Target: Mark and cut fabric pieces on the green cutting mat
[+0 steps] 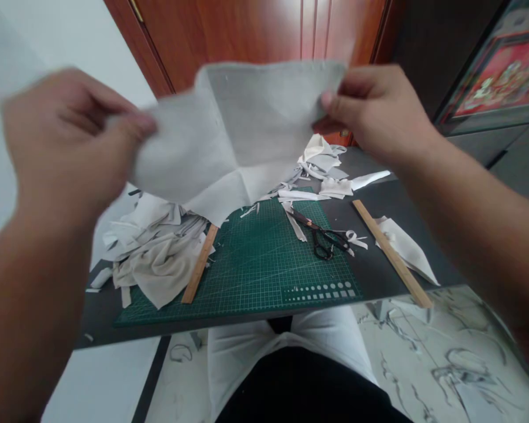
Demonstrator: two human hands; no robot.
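A pale grey piece of fabric (pixel 247 129) with crossing fold creases is held up above the table, stretched between my two hands. My left hand (pixel 73 138) pinches its left edge between thumb and fingers, blurred by motion. On the other side, my right hand (pixel 370 108) grips the upper right edge, thumb in front. Below the fabric lies a green cutting mat (pixel 255 252) with a white grid. Black-handled scissors (pixel 324 235) rest on the mat's right part, beside a thin fabric strip (pixel 294 222).
A heap of fabric scraps (pixel 158 252) covers the mat's left side, next to a wooden ruler (pixel 200 267). A second wooden ruler (pixel 392 252) lies at the right, over a white fabric piece (pixel 408 244). More scraps (pixel 324 158) are piled at the back, near a wooden door (pixel 229 35).
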